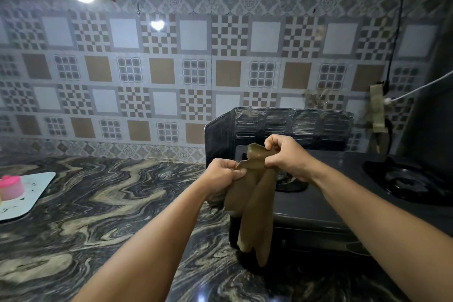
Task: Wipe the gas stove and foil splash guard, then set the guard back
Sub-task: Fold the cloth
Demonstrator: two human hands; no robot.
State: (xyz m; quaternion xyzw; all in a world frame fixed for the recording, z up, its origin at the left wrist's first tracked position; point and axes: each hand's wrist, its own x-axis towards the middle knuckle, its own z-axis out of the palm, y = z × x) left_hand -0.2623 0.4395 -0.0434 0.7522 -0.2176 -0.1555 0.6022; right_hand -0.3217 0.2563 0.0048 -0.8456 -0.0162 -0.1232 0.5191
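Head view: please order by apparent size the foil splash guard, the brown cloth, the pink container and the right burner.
1. Foil splash guard
2. Brown cloth, though it is nearer the camera
3. Right burner
4. Pink container, cut by the frame edge

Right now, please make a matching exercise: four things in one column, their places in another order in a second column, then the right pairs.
Things:
1. cloth
2. splash guard
3. pink container
4. burner

Places:
A. on the white board at far left
B. standing behind the stove, at the tiled wall
C. held up by both hands
D. on the right part of the stove

Pairs: 1-C, 2-B, 3-A, 4-D
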